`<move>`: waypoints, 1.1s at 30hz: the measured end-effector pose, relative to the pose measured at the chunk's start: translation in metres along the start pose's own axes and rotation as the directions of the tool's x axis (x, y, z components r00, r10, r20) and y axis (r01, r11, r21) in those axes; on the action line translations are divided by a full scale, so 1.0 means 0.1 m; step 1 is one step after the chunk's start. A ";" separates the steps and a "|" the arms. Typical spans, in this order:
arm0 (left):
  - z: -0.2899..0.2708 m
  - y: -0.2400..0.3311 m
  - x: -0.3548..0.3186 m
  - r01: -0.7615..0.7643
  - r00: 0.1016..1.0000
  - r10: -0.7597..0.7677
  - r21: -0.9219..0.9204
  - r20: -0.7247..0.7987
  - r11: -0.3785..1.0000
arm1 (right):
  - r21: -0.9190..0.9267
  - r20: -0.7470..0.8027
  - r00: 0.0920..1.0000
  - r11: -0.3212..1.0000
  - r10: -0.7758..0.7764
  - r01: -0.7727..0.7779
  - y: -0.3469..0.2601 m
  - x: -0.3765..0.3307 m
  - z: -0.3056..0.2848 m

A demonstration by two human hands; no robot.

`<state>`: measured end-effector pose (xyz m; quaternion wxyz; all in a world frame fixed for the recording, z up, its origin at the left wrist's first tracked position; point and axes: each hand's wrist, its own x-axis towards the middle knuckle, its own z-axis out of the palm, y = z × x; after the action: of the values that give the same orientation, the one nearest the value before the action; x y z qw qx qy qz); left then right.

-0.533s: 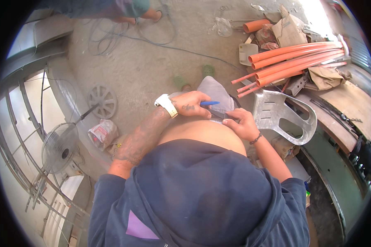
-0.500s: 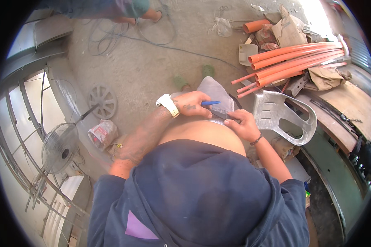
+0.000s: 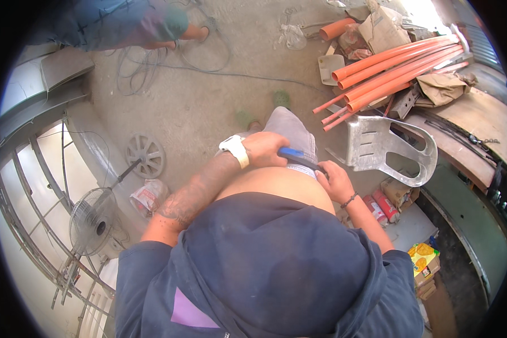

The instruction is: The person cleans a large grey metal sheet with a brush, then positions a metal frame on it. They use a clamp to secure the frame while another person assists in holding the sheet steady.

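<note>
At the waist, over my grey shorts (image 3: 290, 127), I hold a narrow dark strip (image 3: 305, 163) between both hands. Its exact kind does not show. My left hand (image 3: 266, 150), below a white wristwatch (image 3: 234, 150), is closed on a flat blue piece (image 3: 291, 152) lying along that strip. Whether blue piece and strip are joined I cannot tell. The fingers of my right hand (image 3: 337, 182) are closed round the strip's other end; a dark beaded bracelet (image 3: 350, 199) circles that wrist. My left fingertips are mostly hidden.
A grey plastic chair (image 3: 372, 143) stands close at right, beside orange pipes (image 3: 388, 66) and cardboard. To the left are a fan (image 3: 93, 219), a wheel cover (image 3: 145, 155) and a plastic bag (image 3: 149, 196). A cable (image 3: 231, 73) crosses the floor near another person's legs (image 3: 191, 34).
The blue piece has tilted and shows its broad face. My hands now sit slightly farther apart, the right one a little lower. The view has shifted, and the other person shows more.
</note>
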<state>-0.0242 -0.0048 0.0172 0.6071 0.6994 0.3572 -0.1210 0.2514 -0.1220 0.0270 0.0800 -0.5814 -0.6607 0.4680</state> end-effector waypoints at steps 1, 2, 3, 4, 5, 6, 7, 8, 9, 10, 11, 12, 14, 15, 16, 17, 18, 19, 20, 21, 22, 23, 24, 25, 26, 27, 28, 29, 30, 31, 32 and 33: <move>0.01 0.04 0.04 -0.018 1.000 0.017 0.031 0.025 0.999 | -0.031 0.003 1.000 0.999 -0.020 0.020 0.02 0.00 0.02; 0.00 0.06 0.07 -0.037 0.998 0.033 0.065 0.055 0.997 | -0.037 0.076 0.997 0.999 -0.032 0.035 0.05 0.02 -0.01; 0.00 0.06 0.08 -0.056 0.995 0.048 0.099 0.084 0.994 | -0.006 0.135 0.991 1.000 0.024 -0.023 0.05 0.03 -0.04; 0.03 0.02 0.08 -0.112 0.992 0.105 0.096 0.072 0.989 | 0.022 0.196 0.978 0.996 0.076 -0.082 0.04 0.02 -0.08; 0.02 0.03 0.07 -0.117 0.992 0.110 0.113 0.068 0.987 | 0.045 0.257 0.957 0.988 0.132 -0.148 0.01 0.02 -0.11; 0.02 0.06 0.05 -0.123 0.991 0.115 0.131 0.064 0.984 | 0.075 0.272 0.948 0.978 0.165 -0.192 0.02 0.03 -0.10; 0.01 0.07 0.04 -0.127 0.991 0.120 0.148 0.059 0.981 | 0.105 0.287 0.937 0.966 0.197 -0.236 0.03 0.04 -0.09; 0.03 0.06 0.05 -0.136 0.990 0.128 0.188 0.052 0.973 | 0.133 0.306 0.924 0.951 0.230 -0.281 0.05 0.04 -0.06; 0.06 0.04 0.07 -0.143 0.990 0.136 0.228 0.045 0.963 | 0.153 0.225 0.945 0.950 0.235 -0.273 0.07 0.03 0.00; 0.08 0.02 0.08 -0.150 0.989 0.145 0.267 0.039 0.952 | 0.172 0.142 0.960 0.949 0.241 -0.263 0.08 -0.01 0.11; 0.09 0.02 0.07 -0.141 0.990 0.139 0.265 0.028 0.954 | 0.189 0.061 0.967 0.949 0.246 -0.253 0.11 -0.06 0.22; 0.09 0.04 0.04 -0.132 0.991 0.132 0.265 0.018 0.955 | 0.203 -0.016 0.969 0.950 0.246 -0.238 0.15 -0.11 0.32; 0.10 0.04 -0.01 -0.122 0.991 0.132 0.236 -0.024 0.964 | 0.225 -0.167 0.956 0.953 0.242 -0.202 0.18 -0.21 0.48; 0.12 0.04 -0.04 -0.124 0.989 0.138 0.206 -0.055 0.971 | 0.198 -0.189 0.959 0.964 0.213 -0.175 0.18 -0.25 0.52; 0.15 0.03 -0.06 -0.127 0.986 0.144 0.176 -0.086 0.976 | 0.171 -0.211 0.960 0.974 0.183 -0.148 0.18 -0.28 0.55; 0.19 0.03 -0.08 -0.152 0.981 0.167 0.143 -0.097 0.978 | 0.147 -0.233 0.960 0.982 0.154 -0.122 0.15 -0.30 0.58; 0.25 0.02 -0.09 -0.178 0.976 0.190 0.110 -0.108 0.978 | 0.147 -0.249 0.955 0.981 0.159 -0.125 0.13 -0.32 0.60; 0.29 -0.01 -0.08 -0.205 0.970 0.213 0.077 -0.118 0.976 | 0.134 -0.272 0.946 0.981 0.175 -0.143 0.09 -0.35 0.62; 0.30 -0.01 -0.09 -0.198 0.970 0.205 0.067 -0.131 0.978 | 0.120 -0.292 0.937 0.979 0.192 -0.164 0.03 -0.40 0.63; 0.31 -0.01 -0.09 -0.176 0.974 0.186 0.086 -0.127 0.981 | 0.107 -0.312 0.927 0.977 0.210 -0.185 -0.02 -0.42 0.64; 0.32 -0.01 -0.10 -0.155 0.978 0.168 0.105 -0.123 0.982 | 0.080 -0.363 0.913 0.982 0.187 -0.170 -0.05 -0.44 0.64; 0.31 0.02 -0.14 -0.128 0.982 0.143 0.122 -0.120 0.984 | 0.054 -0.408 0.898 0.987 0.163 -0.155 -0.08 -0.46 0.67; 0.29 0.06 -0.19 -0.118 0.984 0.135 0.146 -0.113 0.982 | 0.027 -0.450 0.882 0.990 0.137 -0.140 -0.09 -0.48 0.68; 0.23 0.13 -0.25 -0.112 0.987 0.130 0.178 -0.098 0.978 | 0.009 -0.454 0.881 0.989 0.135 -0.147 -0.11 -0.48 0.70; 0.21 0.17 -0.29 -0.105 0.989 0.125 0.210 -0.084 0.972 | -0.009 -0.456 0.880 0.988 0.132 -0.153 -0.12 -0.46 0.71; 0.22 0.18 -0.30 -0.071 0.989 0.101 0.241 -0.113 0.968 | -0.034 -0.466 0.876 0.987 0.125 -0.159 -0.13 -0.43 0.71; 0.25 0.17 -0.29 -0.036 0.987 0.077 0.271 -0.143 0.962 | -0.023 -0.393 0.904 0.981 0.167 -0.191 -0.11 -0.43 0.70; 0.27 0.17 -0.26 -0.001 0.982 0.058 0.302 -0.180 0.953 | -0.018 -0.321 0.925 0.976 0.202 -0.219 -0.08 -0.41 0.64; 0.31 0.14 -0.22 0.014 0.982 0.046 0.316 -0.181 0.949 | -0.016 -0.246 0.940 0.969 0.235 -0.246 -0.07 -0.38 0.59; 0.35 0.11 -0.17 0.029 0.983 0.033 0.330 -0.182 0.944 | 0.016 -0.090 0.921 0.926 0.378 -0.378 -0.07 -0.36 0.54; 0.35 0.12 -0.14 0.042 0.982 0.024 0.337 -0.189 0.940 | 0.018 0.072 0.861 0.863 0.503 -0.505 -0.16 -0.32 0.38; 0.35 0.12 -0.13 0.046 0.987 0.009 0.345 -0.158 0.937 | -0.002 0.229 0.762 0.783 0.606 -0.622 -0.21 -0.30 0.27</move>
<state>-0.0165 -0.0419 0.0263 0.4428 0.7996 0.3836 -0.1324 0.2285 -0.1590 0.0400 -0.1287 -0.7074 -0.4209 0.5531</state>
